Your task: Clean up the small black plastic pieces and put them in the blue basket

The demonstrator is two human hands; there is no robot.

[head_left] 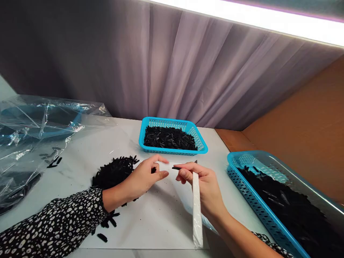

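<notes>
Thumb and index finger of my left hand (143, 175) are spread apart, while the other fingers curl around small black pieces (154, 169). My right hand (205, 182) pinches one slim black piece (176, 167) between thumb and forefinger. That same hand also holds a long, flat, white-wrapped stick (197, 215), which hangs down past the palm; its kind is unclear. The two hands face each other with a small gap between them. Beside and partly behind my left wrist lies a heap of black elongated pieces (114, 172) on a white sheet (153, 229).
A blue perforated basket (200, 141) of black pieces stands at the back. Another blue basket (249, 200), also holding black pieces, is at the right near a brown panel (301, 125). Clear plastic (53, 118) covers things at the left. Several loose pieces (102, 237) lie about.
</notes>
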